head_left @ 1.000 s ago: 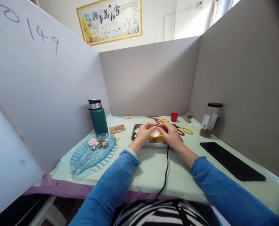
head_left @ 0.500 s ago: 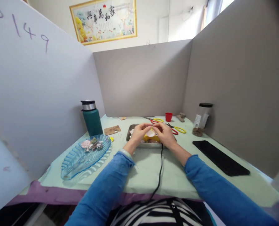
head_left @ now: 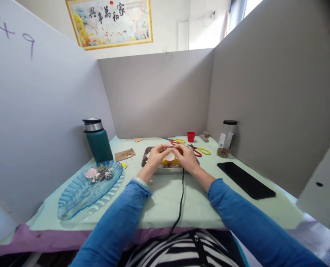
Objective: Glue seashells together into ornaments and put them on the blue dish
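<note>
My left hand (head_left: 155, 157) and my right hand (head_left: 185, 157) meet over a metal tray (head_left: 146, 158) in the middle of the table. Their fingers are pinched together around a small white piece (head_left: 170, 157), perhaps a shell, with something yellow (head_left: 167, 162) just under it. A black cable (head_left: 179, 207) runs from under my hands down to the table's front edge. Both forearms wear blue sleeves.
A blue glass leaf-shaped dish (head_left: 84, 189) with several shells lies at the left, a green flask (head_left: 97, 141) behind it. Two pairs of scissors (head_left: 198, 151), a red cup (head_left: 191, 136), a clear jar (head_left: 226, 138) and a black phone (head_left: 245, 179) are at the right. Partition walls enclose the table.
The view has swung to the right, so everything sits further left in the picture. My hands stay pinched together over the tray.
</note>
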`<state>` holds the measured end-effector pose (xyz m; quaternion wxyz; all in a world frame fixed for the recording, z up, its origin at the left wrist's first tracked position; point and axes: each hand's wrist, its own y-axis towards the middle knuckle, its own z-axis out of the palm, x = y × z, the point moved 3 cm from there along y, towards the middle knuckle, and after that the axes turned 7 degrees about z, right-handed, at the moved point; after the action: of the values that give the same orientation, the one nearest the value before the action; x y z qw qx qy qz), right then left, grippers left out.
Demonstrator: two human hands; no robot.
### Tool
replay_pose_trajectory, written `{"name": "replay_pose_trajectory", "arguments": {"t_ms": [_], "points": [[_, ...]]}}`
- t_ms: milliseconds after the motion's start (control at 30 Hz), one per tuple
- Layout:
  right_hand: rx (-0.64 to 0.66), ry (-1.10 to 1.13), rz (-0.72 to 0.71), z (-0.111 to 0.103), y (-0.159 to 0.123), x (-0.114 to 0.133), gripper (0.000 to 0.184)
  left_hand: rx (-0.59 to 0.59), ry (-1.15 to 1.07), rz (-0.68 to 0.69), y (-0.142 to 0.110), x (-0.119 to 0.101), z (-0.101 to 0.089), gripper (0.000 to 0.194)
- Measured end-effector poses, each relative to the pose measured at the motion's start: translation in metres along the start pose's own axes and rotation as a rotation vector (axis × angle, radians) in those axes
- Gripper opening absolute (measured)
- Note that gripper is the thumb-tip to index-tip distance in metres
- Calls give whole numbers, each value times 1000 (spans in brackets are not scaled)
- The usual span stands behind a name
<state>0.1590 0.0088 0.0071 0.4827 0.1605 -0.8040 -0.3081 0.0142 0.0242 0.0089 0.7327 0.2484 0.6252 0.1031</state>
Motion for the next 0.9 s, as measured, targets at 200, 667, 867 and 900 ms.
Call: {"name": "replay_pose_trajectory", "arguments": {"t_ms": [200, 667, 867, 900], "points": [[21, -17, 1, 1, 0, -1, 18, -20, 21, -15, 1, 3, -3, 34], [-39, -108, -50, 0, -4, 4, 29, -91, -35, 68, 1, -2, -4, 36], [-249, -285, -122, -6, -4, 2, 21, -211, 136, 74, 4, -3, -9, 39], [-255, -315, -153, -6, -4, 4, 20, -186, 121, 30, 4, -3, -7, 40]]}}
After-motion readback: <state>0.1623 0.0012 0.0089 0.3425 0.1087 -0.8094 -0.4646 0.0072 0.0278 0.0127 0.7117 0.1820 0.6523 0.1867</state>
